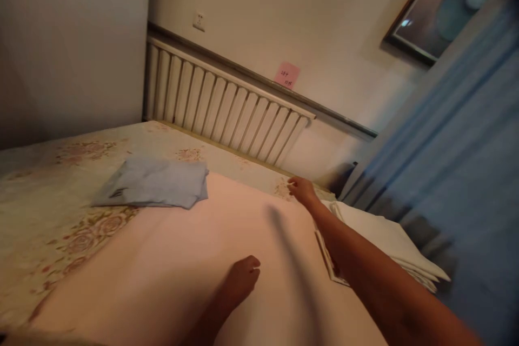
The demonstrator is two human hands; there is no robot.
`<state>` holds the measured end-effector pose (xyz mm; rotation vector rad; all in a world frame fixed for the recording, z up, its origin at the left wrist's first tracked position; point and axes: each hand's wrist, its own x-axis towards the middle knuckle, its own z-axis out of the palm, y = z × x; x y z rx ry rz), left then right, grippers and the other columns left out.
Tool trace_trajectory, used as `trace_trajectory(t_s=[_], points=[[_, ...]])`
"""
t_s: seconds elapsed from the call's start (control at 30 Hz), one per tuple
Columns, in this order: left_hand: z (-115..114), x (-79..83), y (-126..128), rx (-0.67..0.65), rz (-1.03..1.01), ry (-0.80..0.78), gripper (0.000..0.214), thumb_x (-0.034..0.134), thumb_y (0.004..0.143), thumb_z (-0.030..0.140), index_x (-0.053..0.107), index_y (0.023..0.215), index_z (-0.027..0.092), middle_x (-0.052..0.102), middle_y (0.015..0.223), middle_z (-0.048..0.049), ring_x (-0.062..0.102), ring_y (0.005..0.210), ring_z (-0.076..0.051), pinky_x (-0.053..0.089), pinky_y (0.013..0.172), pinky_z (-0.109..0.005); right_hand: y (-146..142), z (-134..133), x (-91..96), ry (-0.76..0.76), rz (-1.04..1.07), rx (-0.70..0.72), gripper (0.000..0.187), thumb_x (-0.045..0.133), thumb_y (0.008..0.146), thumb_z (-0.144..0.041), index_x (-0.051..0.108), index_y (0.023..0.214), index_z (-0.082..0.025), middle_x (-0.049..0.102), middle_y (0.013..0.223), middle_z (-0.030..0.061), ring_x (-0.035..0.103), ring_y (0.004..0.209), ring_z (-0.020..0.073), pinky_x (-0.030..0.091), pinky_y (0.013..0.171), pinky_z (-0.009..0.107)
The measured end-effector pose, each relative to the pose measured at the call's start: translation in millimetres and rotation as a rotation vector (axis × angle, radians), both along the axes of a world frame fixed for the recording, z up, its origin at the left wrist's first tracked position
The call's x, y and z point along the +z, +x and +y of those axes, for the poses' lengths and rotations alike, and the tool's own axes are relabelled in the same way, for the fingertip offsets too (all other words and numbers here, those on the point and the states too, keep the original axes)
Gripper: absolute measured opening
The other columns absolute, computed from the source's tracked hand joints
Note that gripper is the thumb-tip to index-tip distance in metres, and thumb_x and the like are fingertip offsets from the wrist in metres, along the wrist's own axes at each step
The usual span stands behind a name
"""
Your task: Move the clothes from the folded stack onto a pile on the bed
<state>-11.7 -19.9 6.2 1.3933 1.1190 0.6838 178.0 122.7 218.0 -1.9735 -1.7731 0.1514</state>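
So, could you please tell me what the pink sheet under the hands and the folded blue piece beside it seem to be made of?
The pink sheet looks like smooth, matte woven cloth, probably cotton: it lies flat with soft creases under the left hand and the right hand. The folded blue piece also seems thin matte fabric, with limp layered edges; the exact fibre is unclear.

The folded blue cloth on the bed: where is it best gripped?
Probably at the near right corner of the folded blue cloth, coming from the side of the left hand: the layered edges there overhang slightly, and it lies flat with nothing on it.
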Motion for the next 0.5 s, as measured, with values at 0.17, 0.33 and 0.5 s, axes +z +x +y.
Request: trace_trajectory(t_s=[0.17,0.33,0.5], points=[[3.4,7.0,2.2,0.032,-0.014,-0.063,0.029,0.047,0.076,0.027,0.059,0.101,0.016,0.053,0.067,0.0018,0.047,0.051,-0.01,0.037,0.049,-0.022,154.8,-64.9,14.1,0.01,-0.259,-0.342,0.027,0.053,0.084,-0.021,0.068,0.105,-0.015,0.07,0.107,0.0122,0.065,0.102,0.0209,0.044,0.087,0.028],[7.9,7.5,2.9,0.058,-0.01,-0.105,0.037,0.051,0.072,0.04,0.06,0.1,0.018,0.052,0.065,0.0034,0.048,0.05,-0.01,0.038,0.048,-0.022,243.4,-130.1,-5.1,-0.071,-0.421,-0.586,0.036,0.052,0.086,-0.031,0.064,0.113,-0.011,0.066,0.115,0.0188,0.061,0.111,0.0286,0.045,0.088,0.035],[9.8,9.3,3.4,0.064,-0.012,-0.1,0.039,0.052,0.067,0.043,0.059,0.096,0.018,0.05,0.064,0.0041,0.049,0.051,-0.01,0.039,0.047,-0.022,281.7,-147.1,-25.7,-0.143,-0.506,-0.713,0.051,0.05,0.086,-0.052,0.063,0.113,-0.011,0.067,0.109,0.0217,0.062,0.107,0.036,0.047,0.082,0.042]])
